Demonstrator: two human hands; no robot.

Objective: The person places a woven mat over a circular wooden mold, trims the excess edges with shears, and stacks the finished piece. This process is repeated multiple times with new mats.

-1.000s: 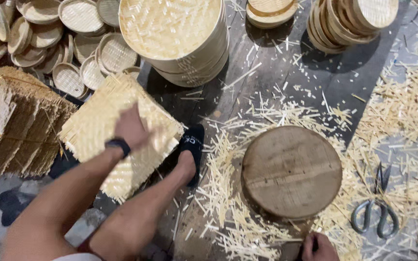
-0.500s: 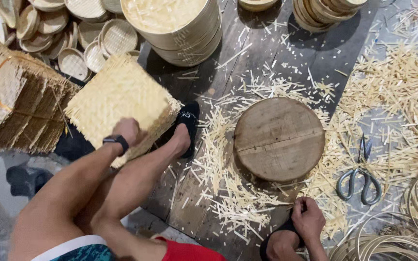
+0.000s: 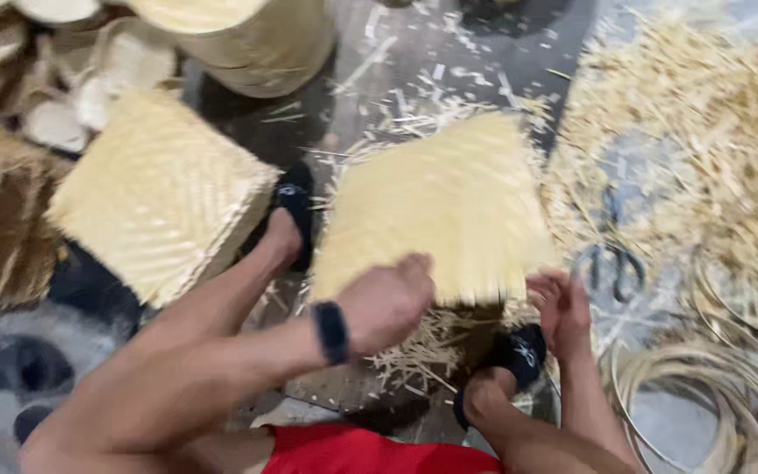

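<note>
1. Pale square woven bamboo mat [image 3: 436,206] lies right of the black sandal [image 3: 296,206], held up over the floor litter.
2. Left hand [image 3: 383,303] fingers curled, pinching its near edge; right hand [image 3: 563,307] fingers curled at its near-right corner.
3. Likely light, flexible, splintery: grip opposite edges.

Even, diffuse light, moderately bright; soft shadows only. Heavy motion blur throughout: woven mat [image 3: 436,206] smeared beyond both hands' grip, bamboo shavings [image 3: 704,140] further out indistinct.
</note>
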